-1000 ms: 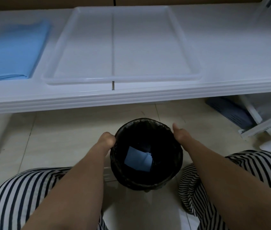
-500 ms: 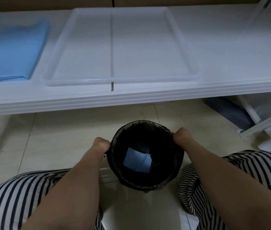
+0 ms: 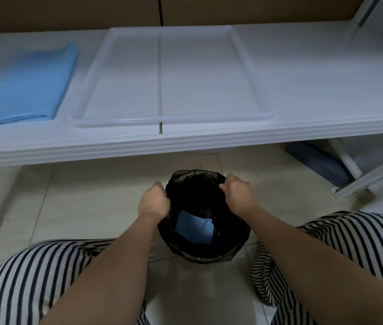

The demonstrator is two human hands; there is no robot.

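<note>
Left hand point(image 3: 154, 202) fisted on left rim of black bin liner point(image 3: 209, 252), right hand point(image 3: 237, 195) pinching right rim, forearms stretched forward; liner on floor point(image 3: 87, 198) between striped knees point(image 3: 45, 273), just short of desk point(image 3: 185, 141) edge.

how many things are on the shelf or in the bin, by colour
blue: 2 (folded cloth, sheet inside the bag)
white: 1 (tray)
black: 1 (bin bag)
total: 4
</note>
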